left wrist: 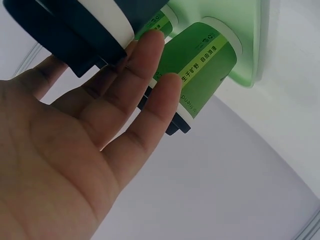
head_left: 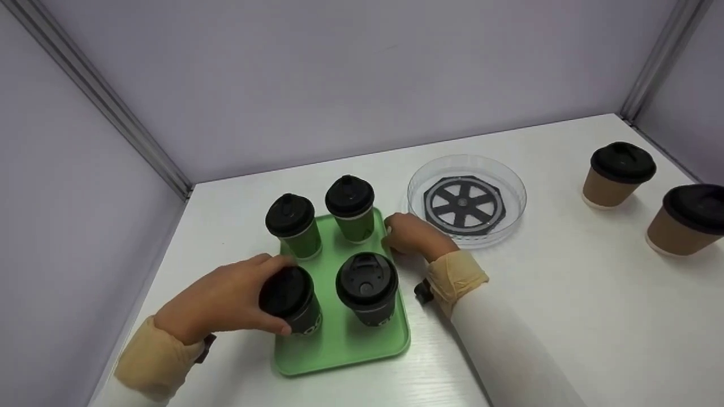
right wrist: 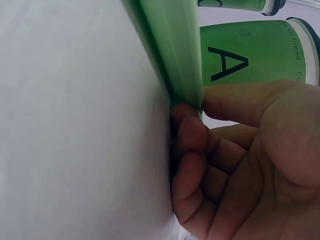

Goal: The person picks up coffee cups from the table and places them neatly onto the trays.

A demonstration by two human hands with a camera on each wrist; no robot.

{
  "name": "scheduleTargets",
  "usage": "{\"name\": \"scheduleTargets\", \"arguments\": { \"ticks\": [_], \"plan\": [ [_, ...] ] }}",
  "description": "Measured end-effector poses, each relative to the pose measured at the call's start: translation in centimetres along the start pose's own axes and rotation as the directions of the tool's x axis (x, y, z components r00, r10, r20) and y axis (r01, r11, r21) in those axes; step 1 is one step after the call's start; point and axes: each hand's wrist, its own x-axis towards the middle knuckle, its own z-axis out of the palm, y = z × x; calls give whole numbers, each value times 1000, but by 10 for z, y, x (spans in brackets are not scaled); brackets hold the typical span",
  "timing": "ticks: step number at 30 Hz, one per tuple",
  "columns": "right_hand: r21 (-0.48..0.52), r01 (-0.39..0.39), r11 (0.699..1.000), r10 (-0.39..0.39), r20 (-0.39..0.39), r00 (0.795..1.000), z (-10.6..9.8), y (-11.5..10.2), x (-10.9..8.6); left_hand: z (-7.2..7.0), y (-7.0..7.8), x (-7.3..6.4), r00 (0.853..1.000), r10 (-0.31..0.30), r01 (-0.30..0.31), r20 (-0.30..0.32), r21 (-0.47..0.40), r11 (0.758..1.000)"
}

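My left hand [head_left: 229, 297] is round the lid of a black paper cup [head_left: 305, 316] at the near left of a green tray [head_left: 345, 356]. Its thumb lies on the near side and its fingers on the far side; the palm side shows in the left wrist view, beside the dark lid [left wrist: 65, 35]. With thumb and curled fingers, my right hand [head_left: 416, 234] pinches the tray's right rim [right wrist: 182, 60]. Also on the tray are another black cup [head_left: 367, 288] and two green cups with black lids, one at far left [head_left: 302, 240] and one at far right [head_left: 356, 223].
A clear round dish [head_left: 512, 217] with a dark spoked pattern stands right behind my right hand. Two brown cups with black lids stand far right, one further back [head_left: 608, 186] and one nearer [head_left: 679, 229]. Pale walls [head_left: 362, 73] border the white table [head_left: 565, 316].
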Motion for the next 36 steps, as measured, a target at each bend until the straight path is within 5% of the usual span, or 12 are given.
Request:
{"name": "scheduleTargets", "arguments": {
  "ticks": [14, 20, 23, 27, 29, 31, 36],
  "plan": [
    [-19, -29, 999, 30, 8, 1000, 2, -9, -7, -7, -3, -16, 999, -39, 39, -29, 17, 999],
    [-37, -26, 999, 26, -13, 1000, -9, -8, -14, -14, -1, -15, 981, 29, -28, -191, 8, 1000],
    [16, -17, 1000, 18, -13, 1000, -17, -8, -22, -13, 5, -8, 927, 117, -121, -357, 10, 993],
    [30, 25, 999, -24, -37, 999, -26, -7, -34, -10, 21, 3, 800, 244, -251, -547, 64, 966],
    [28, 46, 999, -44, -65, 997, -32, -4, -41, -9, 34, 9, 753, 292, -296, -589, 93, 951],
    [35, 54, 998, -50, -101, 994, -39, 0, -49, -9, 48, 16, 726, 327, -329, -605, 113, 938],
    [63, 67, 996, -51, -220, 974, -54, 18, -68, -9, 85, 35, 698, 375, -378, -610, 132, 916]
  ]
}}
